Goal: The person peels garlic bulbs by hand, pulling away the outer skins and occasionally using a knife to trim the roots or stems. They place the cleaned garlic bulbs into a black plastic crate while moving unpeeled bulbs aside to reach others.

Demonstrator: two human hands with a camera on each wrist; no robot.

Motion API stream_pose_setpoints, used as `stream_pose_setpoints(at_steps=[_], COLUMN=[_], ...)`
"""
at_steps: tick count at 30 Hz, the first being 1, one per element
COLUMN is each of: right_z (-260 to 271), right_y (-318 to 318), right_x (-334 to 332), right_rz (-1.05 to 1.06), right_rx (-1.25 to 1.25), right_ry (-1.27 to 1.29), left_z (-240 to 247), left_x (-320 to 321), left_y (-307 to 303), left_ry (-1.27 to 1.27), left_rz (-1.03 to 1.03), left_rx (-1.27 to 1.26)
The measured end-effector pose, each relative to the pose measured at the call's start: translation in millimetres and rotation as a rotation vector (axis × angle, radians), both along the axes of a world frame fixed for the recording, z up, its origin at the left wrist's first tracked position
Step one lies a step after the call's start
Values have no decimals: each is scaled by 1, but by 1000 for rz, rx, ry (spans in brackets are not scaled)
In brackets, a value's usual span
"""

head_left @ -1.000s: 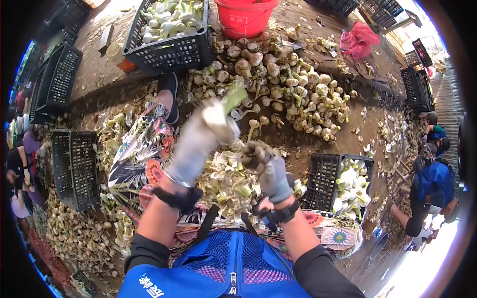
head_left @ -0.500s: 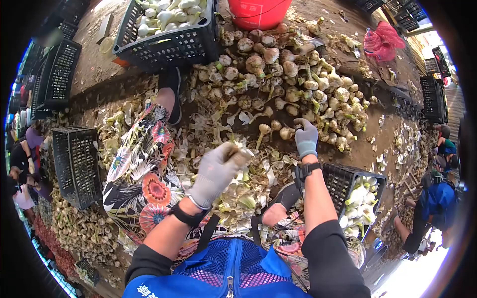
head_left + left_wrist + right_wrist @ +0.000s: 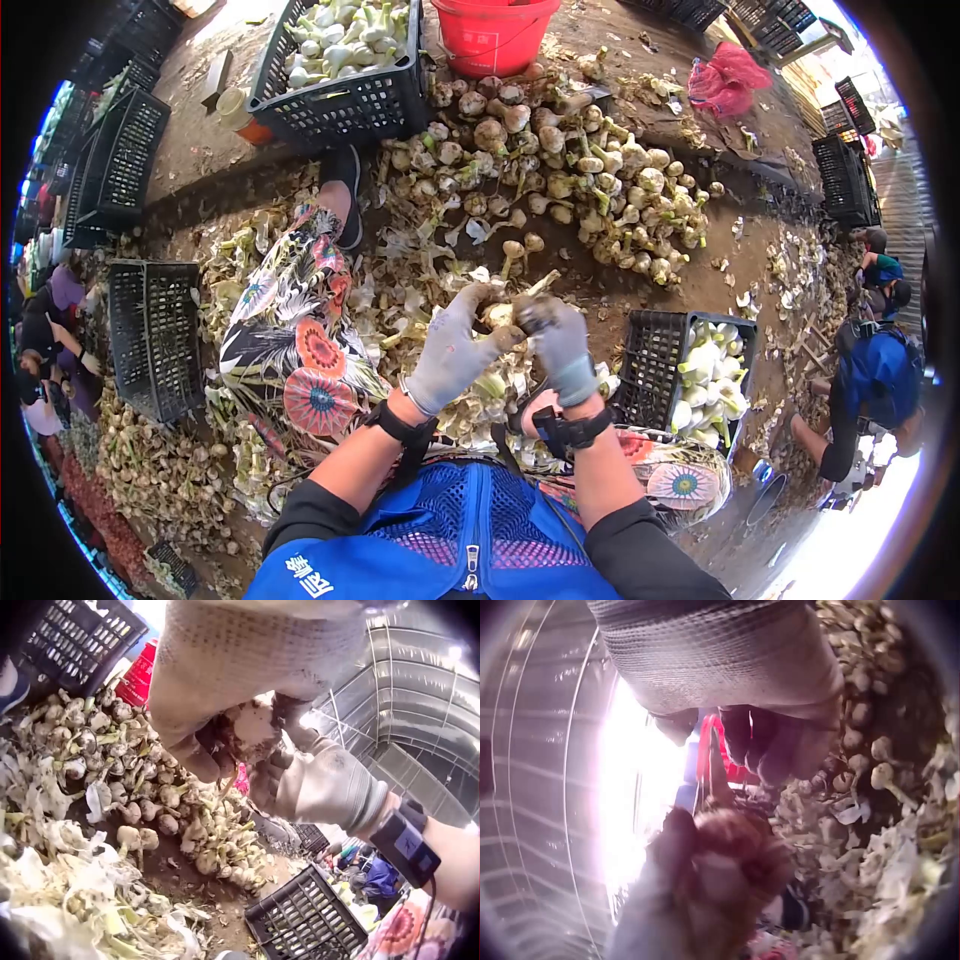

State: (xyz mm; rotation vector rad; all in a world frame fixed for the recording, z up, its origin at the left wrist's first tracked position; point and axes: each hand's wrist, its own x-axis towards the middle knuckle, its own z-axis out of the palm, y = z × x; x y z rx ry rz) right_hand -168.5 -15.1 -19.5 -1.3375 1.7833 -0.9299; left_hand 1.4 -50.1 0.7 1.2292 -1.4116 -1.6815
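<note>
Both hands wear pale gloves with soiled fingertips and meet in front of the body. My left hand (image 3: 450, 350) grips a garlic bulb (image 3: 498, 316), its thumb and fingers around the lower part. From the other side my right hand (image 3: 560, 345) pinches the same bulb near its stem. In the left wrist view the bulb (image 3: 253, 729) shows a pale face with dirty outer skin around it, and the right hand's curled fingers (image 3: 274, 780) meet it. In the right wrist view the stem (image 3: 718, 776) points up from the bulb toward the right hand.
Unpeeled garlic (image 3: 640, 200) lies heaped ahead, below a red bucket (image 3: 495, 35). Cleaned white bulbs fill a black crate (image 3: 345, 105) at the upper left and another crate (image 3: 650, 365) at the right. Peeled skins (image 3: 400, 290) litter the ground. Other people (image 3: 880, 370) sit at the sides.
A pale bulb with a green stem, seen by the left hand earlier, is gone from there. My right hand reached to the heap, then came back to the left hand; both now hold a bulb.
</note>
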Motion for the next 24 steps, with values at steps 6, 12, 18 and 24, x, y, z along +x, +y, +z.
stream_pose_setpoints(at_steps=[6, 12, 18, 24], right_z=[15, 18, 41, 57], right_y=[22, 34, 29, 28], right_x=[10, 10, 28, 18], right_rz=[-64, -115, -113, 154], right_rx=[57, 101, 34, 5], right_ry=[-283, -387, -731, -447], left_z=[0, 12, 29, 12], left_x=[11, 14, 18, 34], left_y=[23, 28, 30, 28], left_ry=[297, 343, 358, 740], left_rz=[151, 138, 174, 108], left_rx=[173, 110, 167, 651])
